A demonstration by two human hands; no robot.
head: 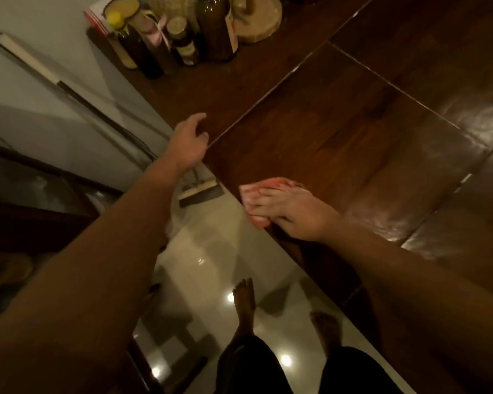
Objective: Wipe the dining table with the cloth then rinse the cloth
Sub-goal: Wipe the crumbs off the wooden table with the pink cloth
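A dark wooden dining table (pixel 339 132) fills the upper right of the head view. A pink cloth (pixel 264 191) lies flat at its near edge. My right hand (pixel 293 211) presses down on the cloth with straight fingers spread over it. My left hand (pixel 187 140) rests at the table's left edge, thumb out and fingers loosely curved over the edge, holding nothing. Wet, shiny streaks show on the table surface to the right of the cloth.
Dark bottles and jars (pixel 182 38) and a wooden board (pixel 256 21) crowd the table's far corner. A broom or squeegee head (pixel 199 191) leans below the left edge. A glossy tiled floor (pixel 211 265) and my bare feet (pixel 244 302) are underneath.
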